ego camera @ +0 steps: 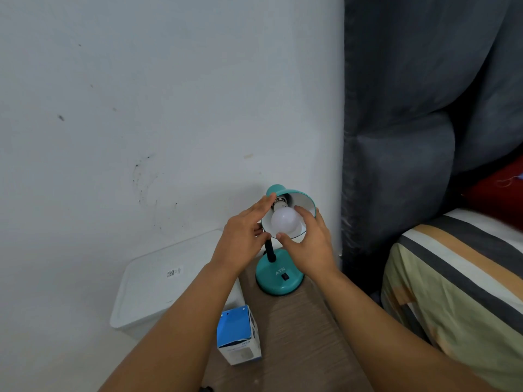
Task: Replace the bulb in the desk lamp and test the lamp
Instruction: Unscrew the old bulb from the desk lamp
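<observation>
A padded grey headboard (418,114) and a striped fabric bedcover (452,278) flank a wood-grain bedside table (294,335) beside a white plastic bin lid (158,281). On the table stand a glossy teal desk lamp (278,275) — round base, bell-shaped shade — and a blue cardboard bulb box (239,336). The left hand (243,241) lies flat-fingered against the shade's rim, while the right hand (307,244) curls around the frosted round bulb (284,220) — its metal thread sits at the socket.

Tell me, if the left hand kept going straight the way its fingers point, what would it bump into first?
Most likely the teal lamp shade: the left hand already lies along its outer side, fingers aimed up and right toward the top by the socket. Behind that is only the white wall, though depth is hard to judge.
</observation>
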### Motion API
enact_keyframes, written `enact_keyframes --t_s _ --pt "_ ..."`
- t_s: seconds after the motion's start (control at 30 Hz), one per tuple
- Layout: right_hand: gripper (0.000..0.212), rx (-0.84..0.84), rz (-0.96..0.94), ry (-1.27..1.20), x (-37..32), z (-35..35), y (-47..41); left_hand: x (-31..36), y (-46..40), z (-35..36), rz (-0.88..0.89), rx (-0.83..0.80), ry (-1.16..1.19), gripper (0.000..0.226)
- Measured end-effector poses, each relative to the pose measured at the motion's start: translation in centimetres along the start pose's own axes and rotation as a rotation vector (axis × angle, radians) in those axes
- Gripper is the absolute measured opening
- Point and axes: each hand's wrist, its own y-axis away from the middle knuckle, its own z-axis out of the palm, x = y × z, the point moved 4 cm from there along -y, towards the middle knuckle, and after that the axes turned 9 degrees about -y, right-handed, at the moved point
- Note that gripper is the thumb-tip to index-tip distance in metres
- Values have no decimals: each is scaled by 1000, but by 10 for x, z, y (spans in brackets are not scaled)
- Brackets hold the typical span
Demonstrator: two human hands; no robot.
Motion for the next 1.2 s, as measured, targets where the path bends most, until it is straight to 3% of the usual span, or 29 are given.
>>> enact_keyframes --t_s 0.07,0.17,0.37,0.57,0.8,1.03,1.2 --pt "84 10 89 -46 2 0 0 1 0 1 5 5 6 88" --pt "78 -4 146 -71 1 2 0 2 0 1 4 7 -2 85" --pt "71 -14 32 46 -2 -3 -2 0 1 0 -6 1 -14 91" --pt "68 -28 177 -129 0 1 0 2 0 1 10 7 -23 90" --pt "70 -27 102 145 -6 -5 1 2 2 0 7 1 -51 95" --pt "68 -40 221 -68 -6 -3 5 4 0 1 12 8 -38 96" --pt "65 -18 162 106 -14 -6 3 0 0 1 1 1 -25 96"
